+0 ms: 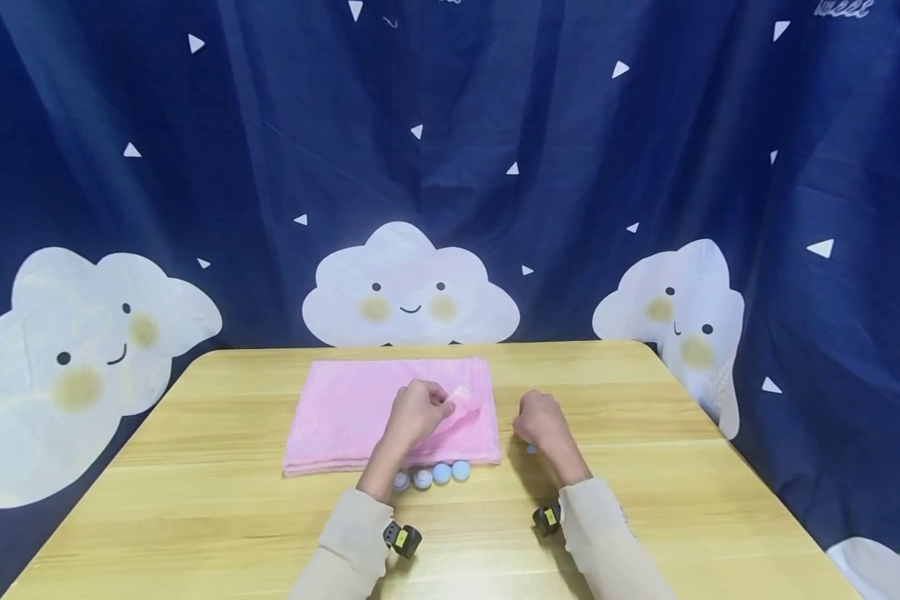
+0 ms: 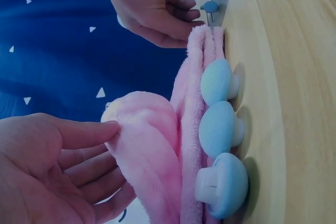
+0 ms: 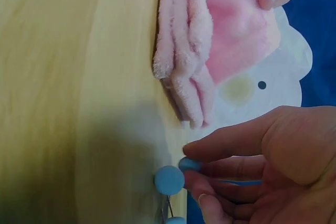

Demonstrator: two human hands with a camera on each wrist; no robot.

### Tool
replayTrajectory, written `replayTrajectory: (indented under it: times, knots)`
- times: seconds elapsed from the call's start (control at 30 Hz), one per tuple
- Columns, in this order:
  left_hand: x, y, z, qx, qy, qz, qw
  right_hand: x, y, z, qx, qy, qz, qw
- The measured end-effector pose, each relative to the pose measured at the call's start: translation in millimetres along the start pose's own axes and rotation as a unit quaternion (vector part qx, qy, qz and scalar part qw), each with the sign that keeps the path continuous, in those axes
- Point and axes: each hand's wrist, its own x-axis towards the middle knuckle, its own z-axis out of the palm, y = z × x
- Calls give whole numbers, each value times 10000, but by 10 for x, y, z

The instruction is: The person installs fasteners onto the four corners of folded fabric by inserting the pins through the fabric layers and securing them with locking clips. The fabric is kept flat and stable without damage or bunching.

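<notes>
Fluffy pink towel [image 1: 360, 412], folded flat, mid wooden tabletop [image 1: 195, 500]. Left hand [image 1: 416, 412] pinches lifted towel fold. Right hand [image 1: 542, 421] pinches small blue pin [image 3: 169, 180] beside towel's edge. Rounded pale-blue mushroom-shaped knobs [image 1: 431, 475] line near edge.

Blue knobs [image 1: 431, 476] line towel's [image 1: 360, 412] near edge; counter [image 1: 195, 500] bare left and right; curtain [image 1: 495, 125] blocks behind.

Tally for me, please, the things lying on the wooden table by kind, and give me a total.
pink towel: 1
large blue mushroom-shaped knobs: 4
small blue pins: at least 2 visible by the right hand
Total: at least 7
</notes>
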Motion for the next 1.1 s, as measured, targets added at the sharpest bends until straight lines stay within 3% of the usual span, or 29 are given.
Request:
replayTrajectory:
  times: [0.27,0.43,0.53,0.67,0.73,0.83,1.1]
  knots:
    - [1,-7,19,-95,44,102,9999,22,-22,-42,694,191,-265,9971]
    - [15,-32,58,-261,117,26,9996,23,-79,-72,1514,128,-336,9878]
    - [30,-44,74,-434,193,-92,9988,20,-140,-90,2365,-131,-249,9712]
    - [41,-38,69,-691,198,-183,9972,-5,-220,-125,3365,-670,-285,9389]
    - [43,-35,61,-783,170,-193,9966,-23,-255,-140,3658,-975,-360,9249]
    - [45,-33,57,-854,154,-165,9961,-44,-298,-140,3857,-1330,-501,9116]
    - [37,-29,30,-1019,115,-49,9947,-80,-361,-68,3628,-1474,-521,9186]
